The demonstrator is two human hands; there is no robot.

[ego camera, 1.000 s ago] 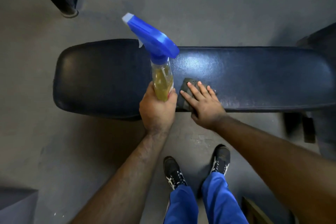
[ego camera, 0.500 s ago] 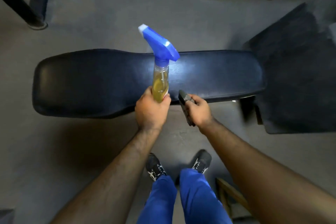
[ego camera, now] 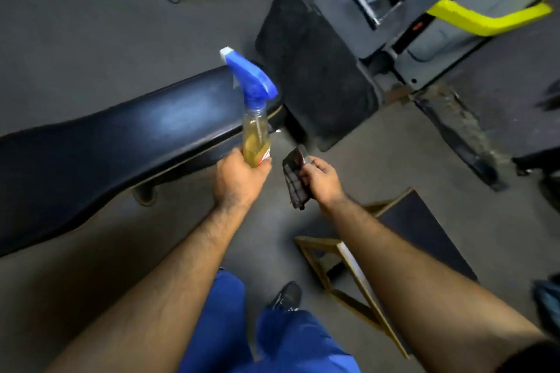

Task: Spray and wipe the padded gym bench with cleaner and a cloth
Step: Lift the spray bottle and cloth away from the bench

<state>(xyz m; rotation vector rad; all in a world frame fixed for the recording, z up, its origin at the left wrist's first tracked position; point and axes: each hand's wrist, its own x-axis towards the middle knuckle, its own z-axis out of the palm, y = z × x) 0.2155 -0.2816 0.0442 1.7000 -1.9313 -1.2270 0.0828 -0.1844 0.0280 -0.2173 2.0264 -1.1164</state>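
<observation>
- Head view: the left hand [ego camera: 239, 179] is clenched around the lower body of the spray bottle [ego camera: 254, 118], which stands nearly upright
- The bottle has a clear body with yellow liquid and a blue trigger head; its white nozzle points to the far left
- The bottle is seen in front of the right end of the padded gym bench [ego camera: 121, 136], a long dark pad that runs from the near left to the middle of the scene and shows a pale shine on its top
- The right hand [ego camera: 321, 182] is just right of the left one, above the floor [ego camera: 91, 24] and apart from the bench; its fingers are closed on the cloth [ego camera: 295, 177], a dark folded piece that sticks out to the left of the hand
- A second dark pad [ego camera: 312, 70], tilted, stands just beyond the right end of the bench
- Far right there is a grey machine frame with a yellow bar [ego camera: 485, 17]
- Near right, under the right forearm, lies a wooden-framed object [ego camera: 348, 263]
- Blue trousers and one dark shoe [ego camera: 286, 297] are at the near edge
</observation>
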